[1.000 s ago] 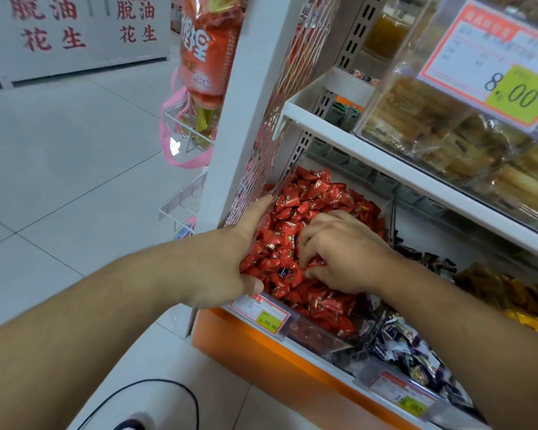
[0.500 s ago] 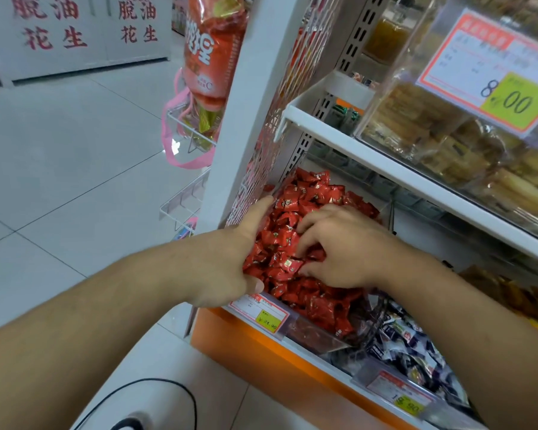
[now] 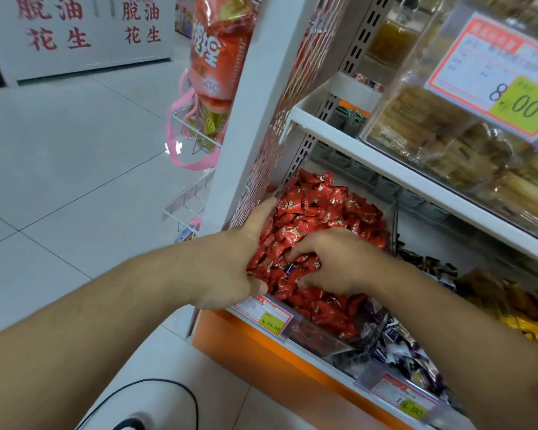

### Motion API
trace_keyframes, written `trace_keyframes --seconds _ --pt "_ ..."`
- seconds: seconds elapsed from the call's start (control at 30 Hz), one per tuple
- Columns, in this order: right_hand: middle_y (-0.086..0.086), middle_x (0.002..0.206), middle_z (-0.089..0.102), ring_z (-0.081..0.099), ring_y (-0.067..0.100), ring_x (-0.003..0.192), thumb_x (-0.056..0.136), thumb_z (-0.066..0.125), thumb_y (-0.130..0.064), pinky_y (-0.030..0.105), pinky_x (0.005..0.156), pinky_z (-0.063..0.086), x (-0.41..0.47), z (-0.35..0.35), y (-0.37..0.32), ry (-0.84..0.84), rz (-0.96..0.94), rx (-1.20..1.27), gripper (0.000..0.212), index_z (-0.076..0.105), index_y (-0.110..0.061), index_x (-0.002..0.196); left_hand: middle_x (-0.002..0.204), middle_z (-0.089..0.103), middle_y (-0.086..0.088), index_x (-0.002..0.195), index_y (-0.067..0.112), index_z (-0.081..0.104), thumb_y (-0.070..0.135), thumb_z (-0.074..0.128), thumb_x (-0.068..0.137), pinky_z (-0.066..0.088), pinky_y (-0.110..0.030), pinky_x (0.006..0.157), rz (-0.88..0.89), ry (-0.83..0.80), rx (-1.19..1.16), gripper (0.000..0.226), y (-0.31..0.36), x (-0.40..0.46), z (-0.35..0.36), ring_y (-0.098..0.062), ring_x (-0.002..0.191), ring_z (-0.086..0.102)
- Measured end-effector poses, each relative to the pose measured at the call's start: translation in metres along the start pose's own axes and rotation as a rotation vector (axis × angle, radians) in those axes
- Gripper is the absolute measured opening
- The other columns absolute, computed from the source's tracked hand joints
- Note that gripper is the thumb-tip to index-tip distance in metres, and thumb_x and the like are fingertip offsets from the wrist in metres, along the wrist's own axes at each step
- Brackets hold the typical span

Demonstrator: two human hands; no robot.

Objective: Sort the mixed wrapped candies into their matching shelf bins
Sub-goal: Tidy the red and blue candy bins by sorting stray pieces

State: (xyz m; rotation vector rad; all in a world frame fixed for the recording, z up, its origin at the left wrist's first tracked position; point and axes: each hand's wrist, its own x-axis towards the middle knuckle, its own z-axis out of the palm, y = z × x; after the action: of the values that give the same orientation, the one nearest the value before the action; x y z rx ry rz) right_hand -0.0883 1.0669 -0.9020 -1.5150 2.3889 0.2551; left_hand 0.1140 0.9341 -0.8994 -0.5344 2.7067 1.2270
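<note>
A large price card (image 3: 494, 79) reading 8.00 on a yellow-green patch hangs on a clear box of brown pastries (image 3: 466, 147) on the white upper shelf (image 3: 385, 169). A red snack bag (image 3: 213, 48) hangs at the white end post (image 3: 246, 97), above a wire basket (image 3: 196, 141) with a pink strap (image 3: 180, 159). A white wall panel (image 3: 75, 32) with red characters stands across the grey tiled floor (image 3: 60, 156). A black cable (image 3: 156, 389) curves over the floor.

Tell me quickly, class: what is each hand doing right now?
Left hand: open, resting against the left side of the red candy bin.
Right hand: fingers curled into the red candies; whether it pinches one cannot be told.
</note>
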Motion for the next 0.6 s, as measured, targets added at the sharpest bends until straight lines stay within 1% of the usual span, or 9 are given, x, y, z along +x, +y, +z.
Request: trace_keyframes --seconds 0.13,0.17,0.27,0.37,0.47,0.5,0.53,0.6 --pt "-0.010 0.133 0.065 0.050 0.022 0.135 0.077 0.085 -0.057 0.044 0.112 0.047 0.002 -0.002 -0.008 -0.035 0.024 -0.050 0.072 0.053 -0.050 0.142 0.155 0.045 -0.003 0.141 0.062 -0.032 0.037 0.074 0.091 0.053 -0.043 0.100 0.000 0.004 0.004 0.120 -0.001 0.000 0.001 -0.022 0.120 0.063" --pt "-0.008 0.134 0.065 0.051 0.023 0.134 0.078 0.085 -0.055 0.043 0.111 0.047 0.003 -0.003 -0.010 -0.049 0.027 -0.056 0.072 0.053 -0.049 0.143 0.156 0.044 -0.003 0.141 0.063 -0.032 0.038 0.074 0.091 0.053 -0.044 0.100 0.001 0.004 0.004 0.120 -0.001 0.000 0.001 -0.023 0.120 0.063" --pt "-0.001 0.122 0.065 0.061 0.024 0.119 0.081 0.086 -0.045 0.040 0.097 0.058 0.003 -0.008 -0.014 -0.095 0.064 0.009 0.058 0.061 -0.048 0.134 0.158 0.042 -0.004 0.140 0.062 -0.033 0.038 0.073 0.092 0.053 -0.044 0.100 -0.002 -0.001 0.016 0.119 0.000 -0.001 0.000 -0.024 0.119 0.063" --pt "-0.003 0.122 0.062 0.048 0.025 0.128 0.082 0.086 -0.040 0.041 0.103 0.052 0.005 -0.008 -0.014 -0.117 0.062 0.007 0.050 0.063 -0.049 0.126 0.158 0.042 -0.003 0.140 0.062 -0.033 0.039 0.073 0.091 0.053 -0.045 0.100 -0.001 -0.003 0.025 0.119 0.000 -0.001 -0.001 -0.025 0.120 0.063" --pt "-0.005 0.120 0.062 0.051 0.023 0.122 0.083 0.086 -0.035 0.038 0.097 0.055 0.005 -0.006 -0.013 -0.129 0.064 0.032 0.042 0.065 -0.050 0.116 0.161 0.038 -0.003 0.141 0.061 -0.033 0.039 0.073 0.091 0.050 -0.045 0.104 -0.002 -0.005 0.028 0.119 0.000 -0.002 -0.001 -0.025 0.126 0.059" --pt "-0.006 0.119 0.062 0.051 0.022 0.122 0.083 0.085 -0.034 0.037 0.098 0.054 0.005 -0.005 -0.012 -0.136 0.057 0.027 0.041 0.065 -0.051 0.114 0.161 0.038 -0.003 0.141 0.060 -0.033 0.039 0.073 0.092 0.050 -0.045 0.105 -0.003 -0.007 0.029 0.119 0.000 -0.002 -0.001 -0.026 0.127 0.058" --pt "-0.008 0.119 0.063 0.050 0.022 0.124 0.083 0.084 -0.034 0.037 0.100 0.052 0.006 -0.005 -0.010 -0.137 0.047 0.016 0.039 0.065 -0.052 0.112 0.160 0.039 -0.003 0.142 0.059 -0.033 0.038 0.072 0.092 0.049 -0.045 0.105 -0.002 -0.006 0.030 0.118 0.000 -0.002 -0.001 -0.026 0.127 0.058" --pt "-0.012 0.130 0.064 0.048 0.022 0.130 0.085 0.082 -0.034 0.036 0.110 0.044 0.005 -0.005 -0.009 -0.128 0.022 -0.013 0.037 0.066 -0.052 0.114 0.160 0.039 -0.003 0.141 0.060 -0.033 0.038 0.073 0.092 0.050 -0.045 0.105 -0.004 -0.007 0.021 0.119 0.000 -0.002 -0.001 -0.026 0.127 0.059"
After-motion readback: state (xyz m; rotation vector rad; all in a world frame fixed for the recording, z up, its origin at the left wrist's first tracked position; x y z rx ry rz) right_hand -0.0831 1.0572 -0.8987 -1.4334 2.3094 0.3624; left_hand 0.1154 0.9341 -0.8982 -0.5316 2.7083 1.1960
